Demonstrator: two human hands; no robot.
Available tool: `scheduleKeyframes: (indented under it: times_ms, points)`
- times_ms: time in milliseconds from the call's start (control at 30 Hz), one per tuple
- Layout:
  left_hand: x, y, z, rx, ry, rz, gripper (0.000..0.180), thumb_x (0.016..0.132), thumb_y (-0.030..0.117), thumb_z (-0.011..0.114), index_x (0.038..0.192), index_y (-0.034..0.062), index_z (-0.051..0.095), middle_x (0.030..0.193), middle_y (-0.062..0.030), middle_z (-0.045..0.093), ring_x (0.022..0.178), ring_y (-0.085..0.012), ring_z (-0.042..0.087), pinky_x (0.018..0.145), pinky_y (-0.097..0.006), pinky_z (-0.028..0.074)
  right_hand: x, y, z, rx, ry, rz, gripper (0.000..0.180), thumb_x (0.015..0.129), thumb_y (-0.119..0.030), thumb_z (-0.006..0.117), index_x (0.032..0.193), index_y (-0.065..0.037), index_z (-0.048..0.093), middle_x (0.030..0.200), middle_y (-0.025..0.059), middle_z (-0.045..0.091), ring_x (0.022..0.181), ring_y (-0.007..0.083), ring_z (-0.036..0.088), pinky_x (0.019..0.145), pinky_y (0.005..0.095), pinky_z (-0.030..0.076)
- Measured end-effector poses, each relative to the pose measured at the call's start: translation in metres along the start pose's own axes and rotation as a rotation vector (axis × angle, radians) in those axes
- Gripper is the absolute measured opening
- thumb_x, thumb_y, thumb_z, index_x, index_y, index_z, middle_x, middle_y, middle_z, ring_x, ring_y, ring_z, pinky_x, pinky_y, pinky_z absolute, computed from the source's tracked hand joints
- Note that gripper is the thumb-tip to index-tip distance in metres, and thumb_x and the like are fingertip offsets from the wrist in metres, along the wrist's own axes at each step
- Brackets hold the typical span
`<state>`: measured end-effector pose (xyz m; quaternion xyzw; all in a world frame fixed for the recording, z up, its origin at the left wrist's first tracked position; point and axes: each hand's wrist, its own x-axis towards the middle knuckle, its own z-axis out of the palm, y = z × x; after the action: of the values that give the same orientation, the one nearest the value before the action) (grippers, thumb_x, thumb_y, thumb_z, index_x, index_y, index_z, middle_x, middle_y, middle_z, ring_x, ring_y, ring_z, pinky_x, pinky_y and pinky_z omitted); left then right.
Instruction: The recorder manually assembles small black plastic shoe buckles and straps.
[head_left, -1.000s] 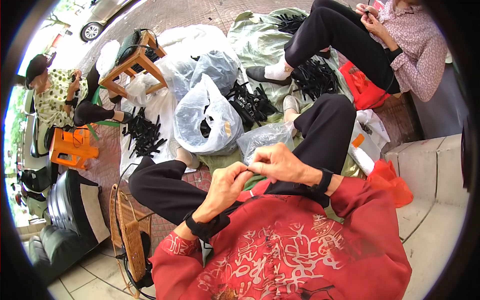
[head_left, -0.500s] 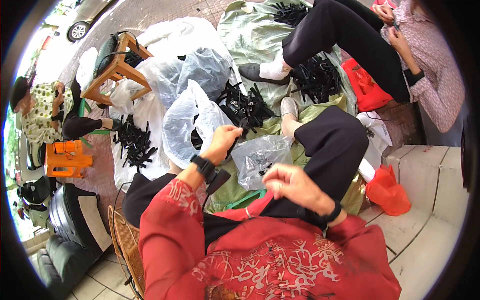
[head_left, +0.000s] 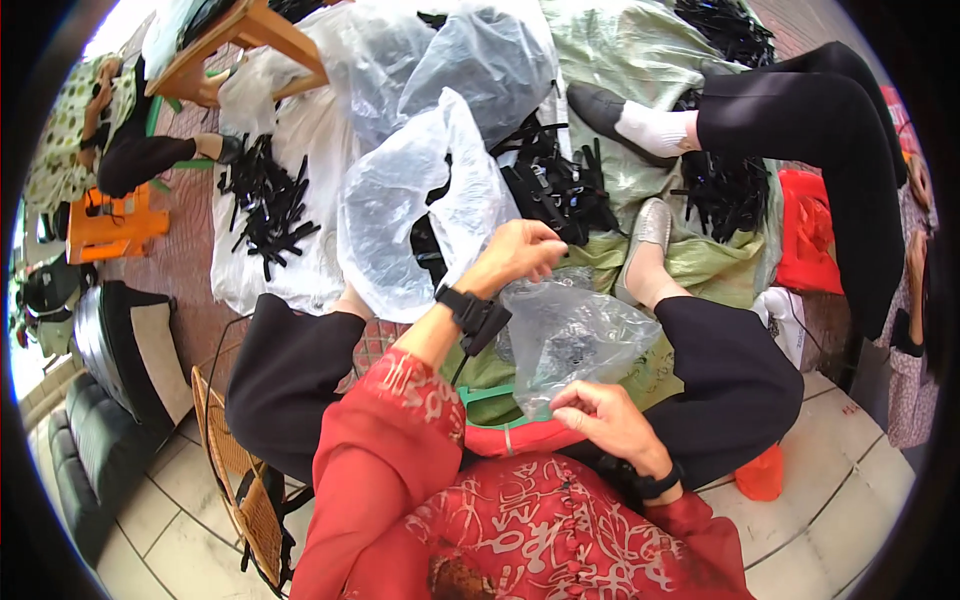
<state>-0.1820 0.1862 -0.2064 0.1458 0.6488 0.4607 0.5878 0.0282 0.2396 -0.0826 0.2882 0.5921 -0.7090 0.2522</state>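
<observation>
Head view: I see both hands, left point(head_left: 515, 252) and right point(head_left: 598, 415), pinched on the limp, light, slippery bag point(head_left: 570, 335), mid-frame, best held at its rim.

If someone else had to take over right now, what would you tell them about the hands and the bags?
Left hand: reached forward, fingers closed at the big clear bag and the pile of black plastic parts.
Right hand: pinching the edge of the small clear bag on the lap.
Done: the small bag already holds a few dark pieces.
Left: many black parts lie loose on the green sheet.
</observation>
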Motion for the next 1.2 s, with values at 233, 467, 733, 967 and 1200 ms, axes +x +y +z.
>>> scheduleKeyframes:
  times_ms: [233,467,733,967,1200]
  points:
    - [-0.047,-0.038,-0.084,-0.291,0.575,0.170,0.026,0.079,0.027,0.056,0.074,0.0007,0.058,0.057,-0.0047,0.055,0.044,-0.0081,0.050,0.040,-0.020,0.041,0.040,0.060,-0.024,-0.071,-0.091,0.184,0.021,0.077,-0.016,0.055,0.083,0.003,0.059,0.076,0.0084,0.060,0.071,0.0163,0.056,0.062,0.0273,0.043]
    - [-0.036,-0.129,-0.091,0.751,0.833,0.177,0.027,0.064,-0.004,0.044,0.086,0.0041,0.057,0.087,-0.0163,0.052,0.086,-0.0340,0.050,0.073,-0.040,0.042,0.060,0.091,-0.037,-0.015,0.177,0.261,0.029,0.075,-0.014,0.049,0.096,0.003,0.056,0.083,0.0076,0.059,0.075,0.0156,0.054,0.068,0.0272,0.043]
    - [-0.038,-0.117,-0.086,1.144,0.709,0.053,0.012,0.071,0.008,0.047,0.081,0.0057,0.054,0.082,-0.0104,0.056,0.080,-0.0273,0.054,0.063,-0.039,0.046,0.088,0.078,-0.017,-0.306,0.189,0.127,0.024,0.076,-0.013,0.048,0.096,-0.003,0.057,0.089,0.0111,0.059,0.080,0.0184,0.056,0.071,0.0280,0.042]
    - [-0.037,-0.102,-0.075,1.393,0.637,-0.059,0.010,0.072,0.011,0.049,0.068,0.0054,0.056,0.081,-0.0097,0.056,0.079,-0.0261,0.055,0.061,-0.036,0.046,0.109,0.143,-0.015,-0.681,0.323,-0.128,0.045,0.073,-0.011,0.054,0.116,-0.008,0.042,0.094,0.0191,0.053,0.084,0.0335,0.053,0.072,0.0378,0.043]
    - [-0.060,-0.096,-0.096,0.867,1.001,0.208,0.011,0.074,0.012,0.052,0.067,0.0044,0.050,0.072,-0.0085,0.058,0.067,-0.0260,0.056,0.058,-0.035,0.043,0.116,0.162,0.014,-0.667,0.281,0.052,0.063,0.068,-0.013,0.057,0.125,-0.013,0.030,0.095,0.0229,0.052,0.088,0.0417,0.049,0.075,0.0457,0.039]
